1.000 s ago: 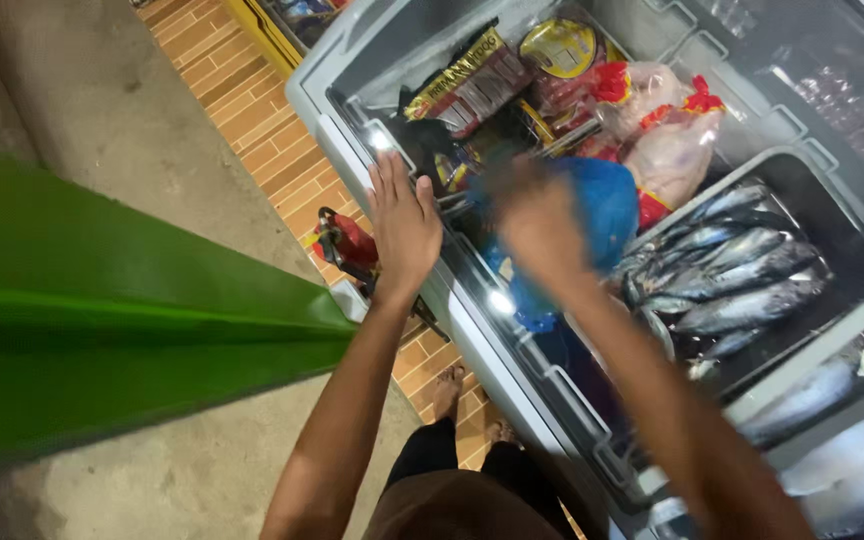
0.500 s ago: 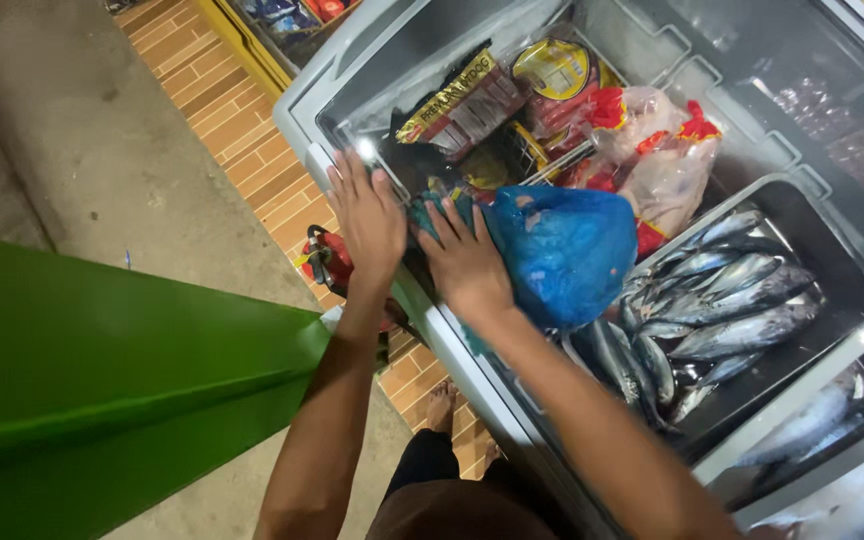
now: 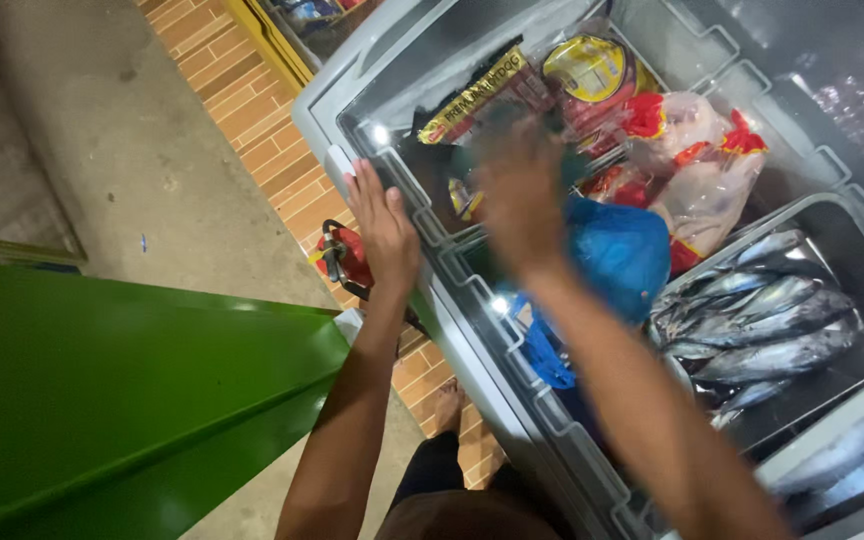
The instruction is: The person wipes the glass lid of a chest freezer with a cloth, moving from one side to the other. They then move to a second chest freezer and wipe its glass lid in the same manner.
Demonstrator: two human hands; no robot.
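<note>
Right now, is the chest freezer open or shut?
Open. The chest freezer shows its contents uncovered: a blue bag, packaged poultry and fish; the right hand reaches inside.

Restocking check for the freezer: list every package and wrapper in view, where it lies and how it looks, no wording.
Long dark packet with a yellow band: freezer's far left, lying slantwise.
Round yellow-labelled pack: far end, right of that packet.
Clear bags with red trim: middle, holding pale poultry.
Blue plastic bag: beside the right hand, next to the silver fish.
</note>
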